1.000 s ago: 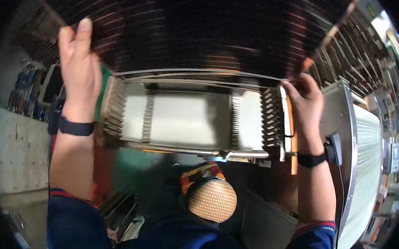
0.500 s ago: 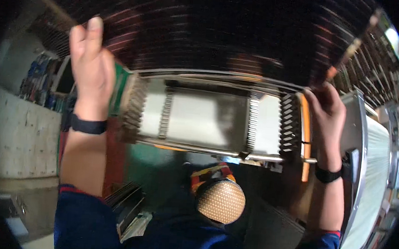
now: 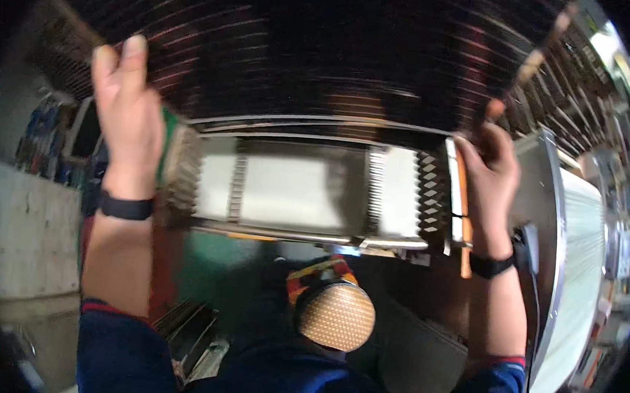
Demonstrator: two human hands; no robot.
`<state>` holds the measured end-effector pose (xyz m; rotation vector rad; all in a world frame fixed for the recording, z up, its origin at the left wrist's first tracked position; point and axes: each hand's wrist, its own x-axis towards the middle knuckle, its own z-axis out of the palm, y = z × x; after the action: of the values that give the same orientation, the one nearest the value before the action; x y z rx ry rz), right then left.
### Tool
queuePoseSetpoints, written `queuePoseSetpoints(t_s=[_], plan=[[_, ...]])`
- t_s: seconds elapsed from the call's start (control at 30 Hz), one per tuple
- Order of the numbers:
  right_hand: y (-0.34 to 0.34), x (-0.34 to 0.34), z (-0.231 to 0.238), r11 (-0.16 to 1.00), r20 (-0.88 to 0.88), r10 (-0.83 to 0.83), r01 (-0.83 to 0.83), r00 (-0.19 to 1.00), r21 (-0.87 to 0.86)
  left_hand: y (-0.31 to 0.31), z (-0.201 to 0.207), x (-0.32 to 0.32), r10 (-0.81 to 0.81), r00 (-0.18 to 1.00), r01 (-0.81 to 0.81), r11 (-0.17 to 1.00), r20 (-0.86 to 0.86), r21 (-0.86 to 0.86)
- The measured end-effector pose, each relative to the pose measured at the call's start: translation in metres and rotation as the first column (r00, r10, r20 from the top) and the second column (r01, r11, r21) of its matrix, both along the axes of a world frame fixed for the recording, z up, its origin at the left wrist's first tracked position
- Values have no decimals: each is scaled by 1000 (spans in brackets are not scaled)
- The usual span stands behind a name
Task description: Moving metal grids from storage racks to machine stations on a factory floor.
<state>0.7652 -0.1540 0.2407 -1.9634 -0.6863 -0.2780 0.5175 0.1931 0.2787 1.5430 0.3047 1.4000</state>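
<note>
Above and ahead of me stretches a dark wire rack (image 3: 303, 57), its thin wires in rows and its details blurred. My left hand (image 3: 125, 110) is raised at its left side, thumb and a finger upright, closed about the end of the side bar; part of the grip is hidden. At the right side bar my right hand (image 3: 491, 169) has its fingers curled at the rack's corner. An orange strip (image 3: 463, 207) stands beside that wrist. Between my hands, a lower metal frame with toothed strips (image 3: 375, 193) lies over a pale sheet (image 3: 304, 188).
A stack with pale layers (image 3: 580, 266) and a metal edge stands at the right. Off-white cabinets (image 3: 28, 227) are at the left. Below the frame is a tan, dotted, rounded thing (image 3: 337, 316). Flat boards (image 3: 189, 326) lean at the lower left.
The whole view has shifted, so the frame, rack and both hands sit farther left. A white strip beside the orange one now shows more plainly. Both hands stay at the rack's sides.
</note>
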Motion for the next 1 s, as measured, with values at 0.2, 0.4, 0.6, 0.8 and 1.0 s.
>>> queuePoseSetpoints(t_s=[0.2,0.4,0.6,0.8,1.0], plan=[[-23,-6,30,988,-191,147,-153,970,-16,-12,21,0,-58,993,60,998,103,-15],[-10,-8,26,970,-130,245,-244,961,26,-2,8,-13,-77,993,76,997,84,13],[-10,-5,12,975,61,159,-147,985,-165,-21,15,-8,-30,1000,30,998,-7,48],[-12,-8,15,980,10,126,-123,992,-157,-21,11,-9,-83,997,83,996,-11,26],[-3,-16,1,968,2,109,-105,994,-228,-16,4,-11,-54,998,57,995,-40,85]])
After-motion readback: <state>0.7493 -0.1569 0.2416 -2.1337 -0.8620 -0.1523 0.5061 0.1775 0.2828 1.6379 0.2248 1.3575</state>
